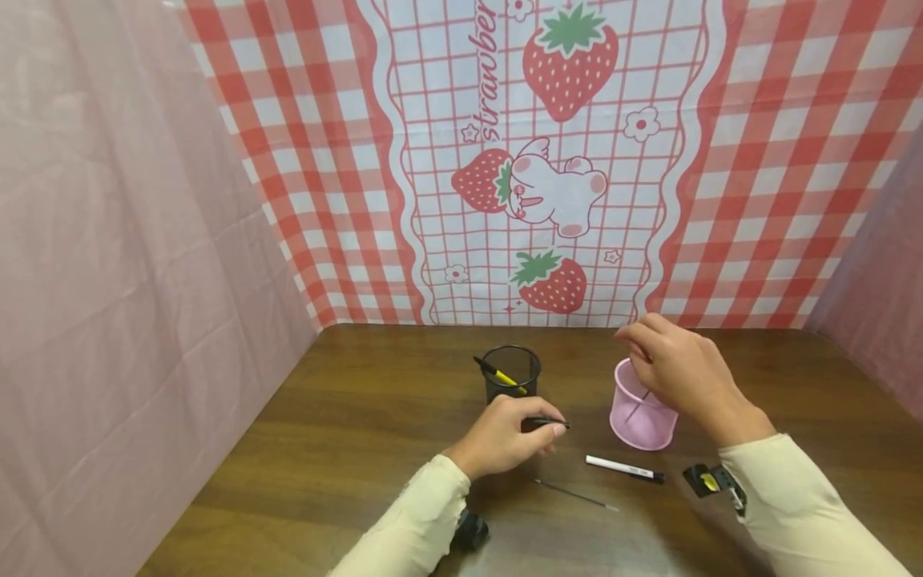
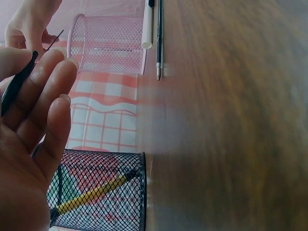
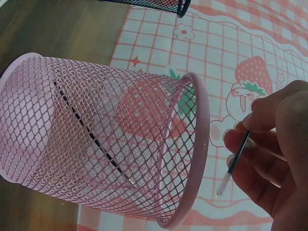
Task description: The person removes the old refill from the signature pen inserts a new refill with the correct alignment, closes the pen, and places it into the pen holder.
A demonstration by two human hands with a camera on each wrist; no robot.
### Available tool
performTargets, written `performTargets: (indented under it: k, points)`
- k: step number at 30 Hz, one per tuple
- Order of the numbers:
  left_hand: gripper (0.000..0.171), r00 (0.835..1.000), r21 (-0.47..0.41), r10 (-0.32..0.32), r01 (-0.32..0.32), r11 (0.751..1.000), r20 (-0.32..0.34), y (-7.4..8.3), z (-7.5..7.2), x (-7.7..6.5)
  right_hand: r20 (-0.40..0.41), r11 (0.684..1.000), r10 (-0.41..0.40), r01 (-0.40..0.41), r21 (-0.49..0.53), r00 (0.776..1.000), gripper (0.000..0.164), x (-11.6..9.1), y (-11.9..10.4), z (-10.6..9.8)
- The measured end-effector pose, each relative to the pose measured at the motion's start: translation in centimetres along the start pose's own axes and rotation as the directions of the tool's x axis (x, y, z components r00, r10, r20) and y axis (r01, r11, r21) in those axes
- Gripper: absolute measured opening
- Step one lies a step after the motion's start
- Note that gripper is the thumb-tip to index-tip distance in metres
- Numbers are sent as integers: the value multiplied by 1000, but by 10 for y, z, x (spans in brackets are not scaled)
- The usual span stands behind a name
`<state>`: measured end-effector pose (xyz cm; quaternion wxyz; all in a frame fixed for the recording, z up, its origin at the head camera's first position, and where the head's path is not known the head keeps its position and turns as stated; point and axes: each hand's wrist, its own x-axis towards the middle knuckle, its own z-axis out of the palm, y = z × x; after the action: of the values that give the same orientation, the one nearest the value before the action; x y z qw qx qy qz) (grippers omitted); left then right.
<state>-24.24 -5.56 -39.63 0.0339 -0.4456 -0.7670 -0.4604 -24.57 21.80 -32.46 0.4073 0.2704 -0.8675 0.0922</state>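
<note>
My right hand (image 1: 681, 378) is above the pink mesh cup (image 1: 652, 431) and pinches a thin dark pen refill with a clear end (image 3: 236, 161) between thumb and fingertips. Within that cup another thin dark refill (image 3: 91, 134) leans aslant, seen through the mesh. My left hand (image 1: 505, 437) holds a slim black pen or pen part (image 1: 544, 421) between thumb and fingers, in front of the black mesh cup (image 1: 538, 375). A yellow and black pen (image 1: 497, 373) leans inside the black cup.
On the wooden table (image 1: 346, 449) a white pen with a black end (image 1: 623, 468) lies before the pink cup. Nearer me is a loose refill (image 1: 577, 494). A checked strawberry cloth (image 1: 339, 200) hangs behind, with a pale curtain (image 1: 122, 280) at left.
</note>
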Motion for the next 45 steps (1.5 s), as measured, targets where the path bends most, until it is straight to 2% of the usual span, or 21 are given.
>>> performTargets:
  k: [3,10,18,29,36,45]
  points:
    - [12,1000,-13,-7,7,1000,2,0,0,0,-10,1000,-9,9,-9,1000,22,0,0,0]
    - [12,1000,-39,-26,26,999,14,0,-2,0,17,999,41,-41,-15,999,25,3,-5,-2]
    - [11,999,-43,-27,28,999,21,1,0,1,123,991,125,-130,31,984,17,-1,-9,-5]
    - [11,999,-35,-35,36,999,20,1,0,1,117,989,138,-143,39,983,16,-10,-7,-5]
    - [11,999,-47,-37,38,998,26,0,1,1,72,992,104,-109,64,992,17,-14,-5,-2]
    - [10,999,-33,-27,28,999,26,0,0,1,136,980,139,-156,126,981,12,-13,-6,0]
